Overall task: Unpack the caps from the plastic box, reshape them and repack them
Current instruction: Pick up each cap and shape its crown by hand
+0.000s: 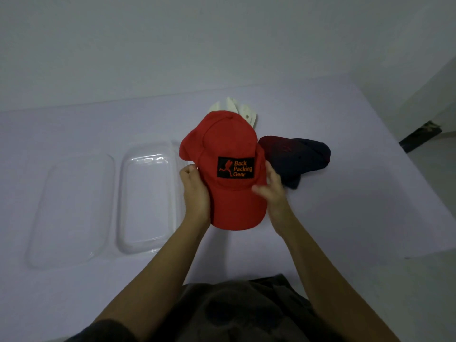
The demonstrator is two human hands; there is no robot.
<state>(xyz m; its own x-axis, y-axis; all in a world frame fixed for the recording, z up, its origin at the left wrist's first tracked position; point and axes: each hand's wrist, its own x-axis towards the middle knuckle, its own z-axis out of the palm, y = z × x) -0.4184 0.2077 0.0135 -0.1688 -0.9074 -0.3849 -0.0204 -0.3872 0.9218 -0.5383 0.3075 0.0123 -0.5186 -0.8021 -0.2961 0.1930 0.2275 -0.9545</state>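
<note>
**Asker:** Where is the cap right now?

**Me:** The red fabric baseball cap [229, 144] is held up off the pale lilac surface [345, 218], over its middle. The crown points away from me and the brim [237, 213] toward me. My left grip [195, 186] is clenched on the crown's left side, with the fingers curled round the cloth. My right grip [271, 191] lies against the right side, just above the brim. It is blurred, so I cannot tell whether it pinches the cap or only touches it.

**Asker:** And the other things?

**Me:** The clear plastic box [145, 246] lies open in two halves toward the left edge. A white cap [237, 108] peeks out behind the red one, nearer the far edge. A dark navy-and-maroon cap [296, 156] lies crumpled just to the right.

**Asker:** How will the red one handle?

**Me:** Light and soft, I'd judge. The crown cloth should dent wherever I press, while the brim looks stiffer and should keep its curve. It is neither slippery nor fragile. I'd steady it by the brim's two side edges and push the crown out from inside. The front panel with the black patch [235, 167] seems firmer, so I'd avoid creasing it there.
</note>
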